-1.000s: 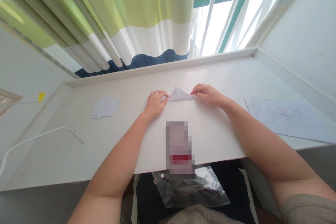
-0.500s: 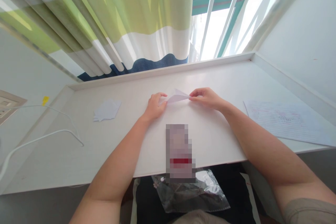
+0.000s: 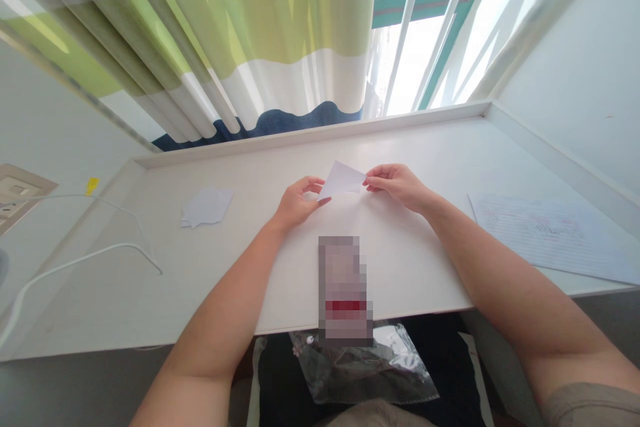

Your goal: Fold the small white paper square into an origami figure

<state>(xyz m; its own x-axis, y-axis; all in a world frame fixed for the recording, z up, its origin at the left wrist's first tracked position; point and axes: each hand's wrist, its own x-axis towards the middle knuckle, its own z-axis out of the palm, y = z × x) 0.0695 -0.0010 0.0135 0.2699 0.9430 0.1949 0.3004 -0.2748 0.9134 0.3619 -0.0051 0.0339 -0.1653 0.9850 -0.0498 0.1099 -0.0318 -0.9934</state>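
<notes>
A small sheet of white paper [image 3: 343, 179], folded or creased, is held just above the white desk by both hands. My left hand [image 3: 299, 201] pinches its lower left corner between thumb and fingers. At the right corner, the thumb and fingertips of my right hand [image 3: 393, 183] are closed on the paper. Off to the left lies a loose stack of white paper pieces [image 3: 207, 207]. Nearer to me, a pixelated rectangular object [image 3: 344, 273] rests at the desk's front edge; what it is cannot be made out.
Lined sheets with writing [image 3: 555, 233] lie on the desk [image 3: 240, 267] at the right. A white cable [image 3: 100, 248] hangs over the left side. A clear plastic bag [image 3: 380, 373] lies on my lap below the edge. A curtain [image 3: 280, 27] and barred window stand behind.
The paper has turned, so more of its flat face now shows and it looks like a tilted square. My hands stay in nearly the same place; the view has shifted slightly.
</notes>
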